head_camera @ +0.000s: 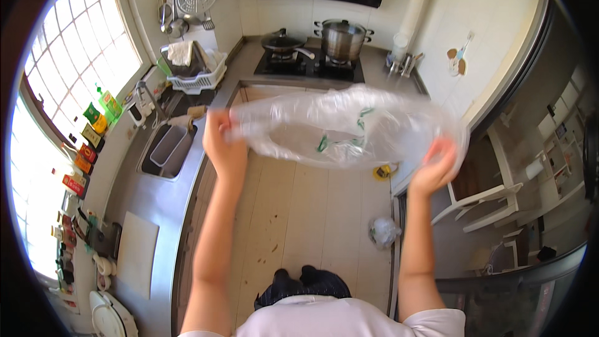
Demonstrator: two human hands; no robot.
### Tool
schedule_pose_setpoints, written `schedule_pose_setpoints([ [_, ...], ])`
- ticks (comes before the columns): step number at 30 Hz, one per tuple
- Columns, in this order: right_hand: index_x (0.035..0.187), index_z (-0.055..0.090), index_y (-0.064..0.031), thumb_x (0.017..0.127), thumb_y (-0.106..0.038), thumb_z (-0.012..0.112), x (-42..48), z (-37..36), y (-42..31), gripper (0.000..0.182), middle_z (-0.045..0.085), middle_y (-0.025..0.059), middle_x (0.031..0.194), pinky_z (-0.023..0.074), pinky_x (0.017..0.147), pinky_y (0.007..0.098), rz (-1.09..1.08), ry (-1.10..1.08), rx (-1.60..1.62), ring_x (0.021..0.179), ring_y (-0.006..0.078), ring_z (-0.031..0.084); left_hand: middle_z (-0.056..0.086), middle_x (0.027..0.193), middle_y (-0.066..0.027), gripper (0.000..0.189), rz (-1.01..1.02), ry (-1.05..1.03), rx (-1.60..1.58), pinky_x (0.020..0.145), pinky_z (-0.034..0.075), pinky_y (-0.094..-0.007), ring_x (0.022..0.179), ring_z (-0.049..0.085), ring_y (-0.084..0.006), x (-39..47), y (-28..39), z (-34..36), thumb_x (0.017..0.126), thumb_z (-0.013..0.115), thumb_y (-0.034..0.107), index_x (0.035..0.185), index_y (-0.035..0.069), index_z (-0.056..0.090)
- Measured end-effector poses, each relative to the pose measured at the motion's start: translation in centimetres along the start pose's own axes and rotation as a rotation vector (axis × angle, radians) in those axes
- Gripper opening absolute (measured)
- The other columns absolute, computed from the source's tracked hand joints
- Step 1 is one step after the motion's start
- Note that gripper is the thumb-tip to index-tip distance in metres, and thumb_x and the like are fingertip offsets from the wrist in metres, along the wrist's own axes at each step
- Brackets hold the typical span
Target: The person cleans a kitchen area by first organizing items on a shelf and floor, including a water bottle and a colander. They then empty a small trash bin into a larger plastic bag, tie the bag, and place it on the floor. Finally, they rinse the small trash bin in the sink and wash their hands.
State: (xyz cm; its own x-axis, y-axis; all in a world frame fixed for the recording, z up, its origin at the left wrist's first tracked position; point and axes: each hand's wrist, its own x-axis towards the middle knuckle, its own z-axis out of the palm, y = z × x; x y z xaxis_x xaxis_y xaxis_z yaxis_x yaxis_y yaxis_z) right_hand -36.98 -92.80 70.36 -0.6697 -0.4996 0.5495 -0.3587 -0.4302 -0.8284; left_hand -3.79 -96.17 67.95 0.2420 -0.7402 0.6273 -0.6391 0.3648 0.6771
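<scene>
A clear plastic bag with green printing is stretched wide between my two hands, out in front of me above the floor. My left hand grips its left end, with the fingers closed on the film. At the other end, my right hand holds the bag's right side; its fingers are partly seen through the film. The bag is blurred, and part of its mouth seems to face me.
To the left, a steel counter carries a sink and a white cutting board. A gas stove with a lidded pan and a steamer pot stands ahead. A tied plastic bag lies on the floor near the doorway, with scattered scraps.
</scene>
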Motion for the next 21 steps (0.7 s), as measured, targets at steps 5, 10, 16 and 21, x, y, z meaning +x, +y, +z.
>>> schedule_pose_setpoints([
  [5,0.101,0.058,0.0004,0.086,-0.029,0.05,-18.0,-7.4,31.4,0.034,0.062,0.02,0.097,0.0459,0.078,0.0404,0.828,-1.306,-1.001,0.089,0.031,0.059,0.062,0.1,-0.0133,0.022,-0.417,-1.269,0.456,0.078,0.047,-0.0399,0.094,0.058,-0.0294,-21.7,-18.5,9.8,0.077,0.052,0.016,0.093,0.009,0.064],
  [10,0.09,0.058,-0.0043,0.092,-0.025,0.038,-24.5,-5.1,28.3,0.029,0.061,0.0096,0.082,0.049,0.06,0.0342,1.397,-0.879,-0.198,0.071,0.0192,0.06,0.064,0.074,-0.0111,0.021,-0.979,-0.876,0.095,0.055,0.048,-0.0302,0.063,0.061,-0.0182,-26.2,-30.9,6.9,0.073,0.064,0.022,0.085,0.006,0.068],
  [16,0.12,0.048,-0.0016,0.092,-0.016,0.036,-6.7,2.9,11.3,0.034,0.057,0.0071,0.073,0.0493,0.065,0.0311,0.754,-0.385,0.405,0.069,0.0167,0.057,0.036,0.058,0.003,0.023,-0.789,-0.168,-0.867,0.039,0.023,-0.0223,0.045,0.03,-0.0051,-3.0,-8.7,4.5,0.088,0.056,0.024,0.074,0.012,0.043],
  [21,0.129,0.043,-0.0084,0.086,-0.012,0.045,-9.7,1.6,5.3,0.043,0.06,0.0114,0.079,0.048,0.058,0.0331,-0.103,-0.349,-0.205,0.057,0.0268,0.057,0.054,0.067,-0.0066,0.009,0.019,0.061,-0.289,0.049,0.04,-0.0247,0.057,0.051,-0.009,-6.5,-5.0,-0.3,0.079,0.055,-0.001,0.086,0.001,0.049],
])
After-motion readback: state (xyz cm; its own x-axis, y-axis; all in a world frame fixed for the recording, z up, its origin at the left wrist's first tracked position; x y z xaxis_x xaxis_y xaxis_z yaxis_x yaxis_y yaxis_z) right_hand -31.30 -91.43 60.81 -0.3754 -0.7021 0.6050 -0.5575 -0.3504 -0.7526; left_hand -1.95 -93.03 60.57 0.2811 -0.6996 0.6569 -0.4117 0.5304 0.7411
